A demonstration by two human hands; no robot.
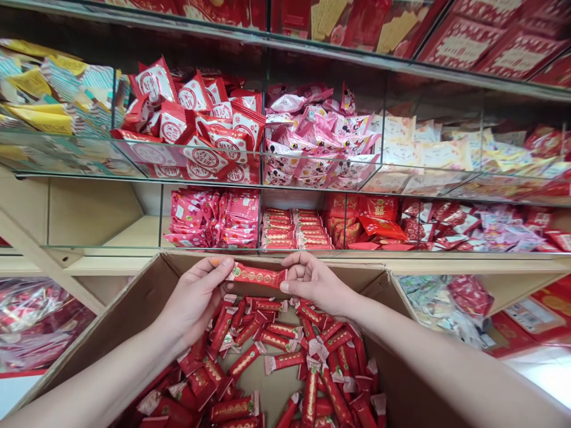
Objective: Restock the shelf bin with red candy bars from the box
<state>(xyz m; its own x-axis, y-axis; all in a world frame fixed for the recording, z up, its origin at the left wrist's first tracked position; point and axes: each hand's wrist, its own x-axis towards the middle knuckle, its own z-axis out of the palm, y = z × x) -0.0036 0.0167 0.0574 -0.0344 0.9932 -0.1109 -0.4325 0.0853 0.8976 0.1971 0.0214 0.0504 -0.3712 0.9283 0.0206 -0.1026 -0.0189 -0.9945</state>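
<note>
A red wrapped candy bar [259,275] with gold print is stretched level between my two hands, just above the open cardboard box. My left hand [203,285] pinches its left end between thumb and fingers. At the other end, my right hand [314,282] grips the wrapper's tip the same way. Below, many loose red candy bars [285,360] of the same kind lie scattered in the cardboard box [147,291], with part of its bottom showing. Behind the box, matching bars [297,229] stand stacked in two columns in a lower shelf compartment.
Clear dividers split the shelves. Left of the stacked bars are pink packets [214,217]; right are red packets [379,217]. The upper shelf carries red-and-white packets [196,125] and pink cartoon packets [316,137]. A glass shelf edge [267,184] runs across, above the wooden ledge [446,264].
</note>
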